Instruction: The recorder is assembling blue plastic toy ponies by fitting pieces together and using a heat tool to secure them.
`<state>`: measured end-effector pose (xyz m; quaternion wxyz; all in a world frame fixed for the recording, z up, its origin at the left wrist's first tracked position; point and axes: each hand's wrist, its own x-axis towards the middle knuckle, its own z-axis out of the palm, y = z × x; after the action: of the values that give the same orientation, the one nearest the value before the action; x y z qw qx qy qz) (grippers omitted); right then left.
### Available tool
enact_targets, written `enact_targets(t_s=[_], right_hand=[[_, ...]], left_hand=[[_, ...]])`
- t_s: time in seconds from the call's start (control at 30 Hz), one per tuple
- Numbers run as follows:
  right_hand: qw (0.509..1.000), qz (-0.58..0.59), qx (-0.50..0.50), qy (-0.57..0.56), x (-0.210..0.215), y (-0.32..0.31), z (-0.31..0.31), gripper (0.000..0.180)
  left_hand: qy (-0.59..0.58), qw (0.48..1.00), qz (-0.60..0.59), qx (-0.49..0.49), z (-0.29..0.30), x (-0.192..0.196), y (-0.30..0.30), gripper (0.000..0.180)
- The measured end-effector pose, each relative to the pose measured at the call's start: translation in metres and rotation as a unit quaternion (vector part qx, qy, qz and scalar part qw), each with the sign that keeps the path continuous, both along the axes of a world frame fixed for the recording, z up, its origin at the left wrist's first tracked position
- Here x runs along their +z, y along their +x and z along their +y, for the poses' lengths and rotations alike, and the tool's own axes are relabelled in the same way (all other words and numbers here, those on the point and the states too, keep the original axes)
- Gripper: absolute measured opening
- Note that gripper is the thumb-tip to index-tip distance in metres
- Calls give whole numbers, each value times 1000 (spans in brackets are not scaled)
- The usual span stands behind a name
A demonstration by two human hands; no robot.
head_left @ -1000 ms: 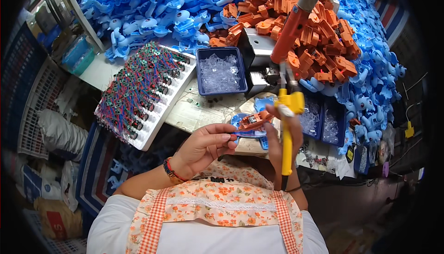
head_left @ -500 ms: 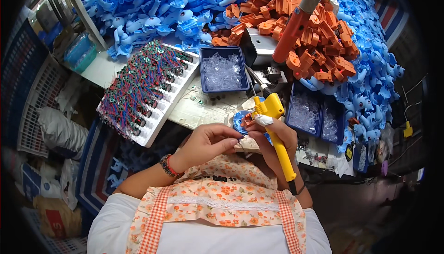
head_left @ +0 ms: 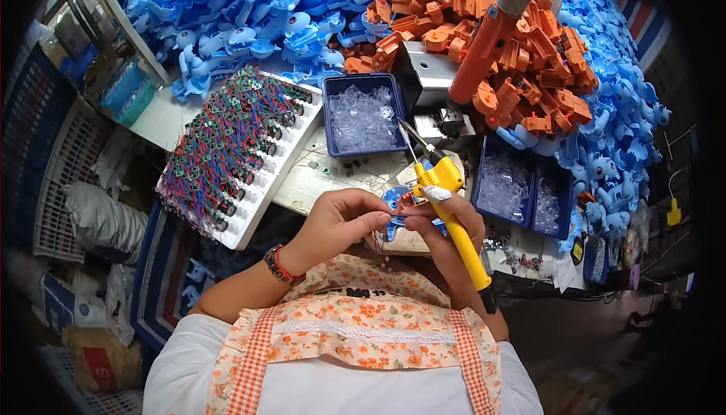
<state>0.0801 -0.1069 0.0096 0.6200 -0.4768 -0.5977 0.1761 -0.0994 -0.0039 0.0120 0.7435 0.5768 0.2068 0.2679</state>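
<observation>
At the near edge: a floral apron [head_left: 363,339] with checked straps is covering the front of the person's white top.
Left wrist: a dark bracelet [head_left: 274,262] and a red cord are circling it.
Right hand [head_left: 446,252]: its curled fingers are gripping a yellow soldering tool [head_left: 461,233], whose metal tip is pointing away across the table.
Left hand [head_left: 336,222]: thumb and forefinger are curling toward each other beside the right fingertips; whether they are pinching anything, I cannot tell.
Orange part [head_left: 410,201]: it is sitting just beyond the fingertips of both hands, partly hidden, with a blue plastic shell [head_left: 393,226] showing around it.
Pale worktable [head_left: 310,181]: it is stretching out beyond the hands.
White foam block [head_left: 257,211]: off to the left, it is lying at a slant and carrying a dense crop of wired circuit boards [head_left: 227,143].
Dark-blue trays [head_left: 327,128]: one is standing ahead of the hands, two more are standing to the right, all holding clear plastic pieces [head_left: 363,116].
Metal box [head_left: 431,75]: it is standing just right of the first tray.
Orange heap [head_left: 522,82]: similar parts are piling up behind the box.
Blue heap [head_left: 257,14]: plastic animal-shaped pieces are filling the far left.
</observation>
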Motion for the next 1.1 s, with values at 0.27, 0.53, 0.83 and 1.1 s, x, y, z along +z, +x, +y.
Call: enact_targets(t_s=[0.27,0.53,0.83,1.1], right_hand=[[999,-46,-11,5,-3,6,5,48],[992,-113,-63,10,12,15,-5,37],[976,77,-201,-4,-17,51,-65,66],[934,295,-201,-3,-40,52,-88,68]], left_hand=[[-115,992,36,-37,5,-6,1,14],[267,961,69,26,24,12,-4,10],[453,889,51,33,38,-18,25,11],[339,939,55,28,23,-42,33,12]])
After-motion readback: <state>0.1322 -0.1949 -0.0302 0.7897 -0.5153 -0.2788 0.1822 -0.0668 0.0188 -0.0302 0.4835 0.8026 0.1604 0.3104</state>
